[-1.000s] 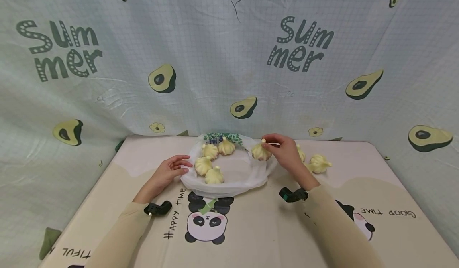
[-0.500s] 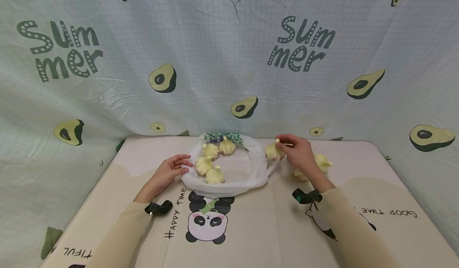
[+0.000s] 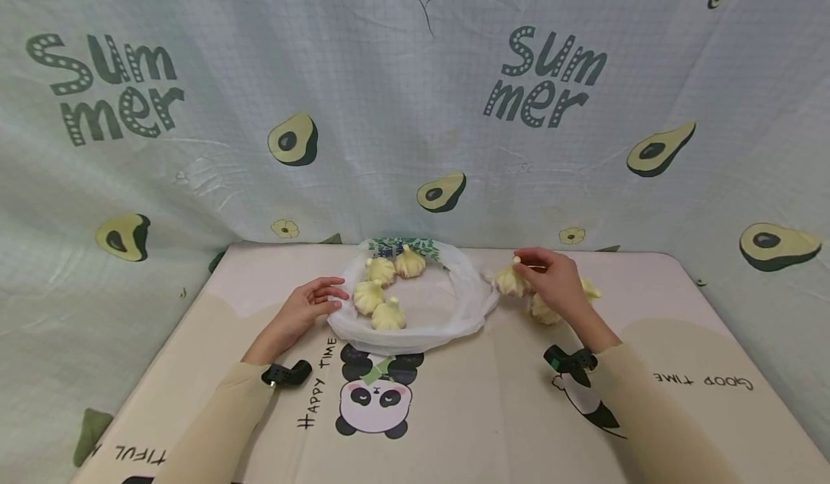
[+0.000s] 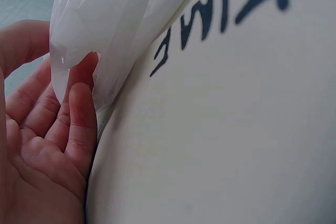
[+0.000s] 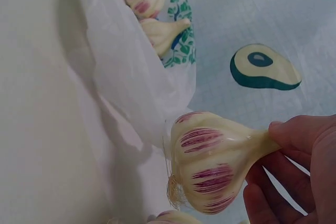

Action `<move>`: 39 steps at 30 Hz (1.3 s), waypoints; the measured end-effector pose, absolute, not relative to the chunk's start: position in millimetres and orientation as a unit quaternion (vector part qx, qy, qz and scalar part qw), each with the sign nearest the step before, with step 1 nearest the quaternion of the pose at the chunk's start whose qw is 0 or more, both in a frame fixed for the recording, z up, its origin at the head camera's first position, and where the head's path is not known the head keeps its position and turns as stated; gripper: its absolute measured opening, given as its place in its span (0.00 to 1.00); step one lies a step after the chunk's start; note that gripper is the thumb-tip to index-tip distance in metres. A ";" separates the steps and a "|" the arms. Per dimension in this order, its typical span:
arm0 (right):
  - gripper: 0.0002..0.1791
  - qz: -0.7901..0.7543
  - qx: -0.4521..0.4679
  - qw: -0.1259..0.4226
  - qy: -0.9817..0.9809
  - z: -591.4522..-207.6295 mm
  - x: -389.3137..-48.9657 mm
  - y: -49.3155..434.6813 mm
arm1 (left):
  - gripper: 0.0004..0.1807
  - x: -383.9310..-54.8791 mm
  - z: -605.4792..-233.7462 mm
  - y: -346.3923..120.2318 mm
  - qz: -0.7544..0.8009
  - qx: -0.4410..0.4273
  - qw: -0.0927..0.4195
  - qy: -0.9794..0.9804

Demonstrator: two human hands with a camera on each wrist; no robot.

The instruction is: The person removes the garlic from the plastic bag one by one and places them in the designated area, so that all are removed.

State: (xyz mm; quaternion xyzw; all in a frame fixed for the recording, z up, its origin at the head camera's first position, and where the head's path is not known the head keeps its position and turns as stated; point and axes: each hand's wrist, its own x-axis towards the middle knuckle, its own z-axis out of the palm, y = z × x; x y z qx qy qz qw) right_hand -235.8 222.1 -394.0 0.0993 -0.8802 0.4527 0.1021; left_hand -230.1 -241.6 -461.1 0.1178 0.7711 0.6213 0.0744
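My right hand pinches a garlic bulb by its stem, just right of the white plastic bag. In the right wrist view the garlic bulb, cream with purple streaks, hangs from my fingertips beside the bag. Several garlic bulbs lie on the opened bag. My left hand rests at the bag's left edge; its fingers touch the plastic.
More garlic bulbs lie on the table behind my right hand. The table has a panda print, and an avocado-patterned cloth hangs close behind it.
My right hand has carried the garlic bulb rightwards, from over the bag's right rim to just outside it. The left hand has stayed put.
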 end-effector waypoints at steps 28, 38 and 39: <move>0.13 0.404 0.125 0.079 -0.903 -411.8 -234.9 230.5 | 0.28 -230.4 -462.5 -243.4 0.617 0.120 0.074 0.775; 0.14 0.406 0.117 0.071 -0.903 -410.2 -233.2 230.7 | 0.28 -229.8 -462.8 -243.3 0.620 0.125 0.071 0.771; 0.14 0.407 0.118 0.072 -0.903 -409.8 -233.0 230.7 | 0.28 -229.9 -462.8 -243.1 0.620 0.125 0.071 0.772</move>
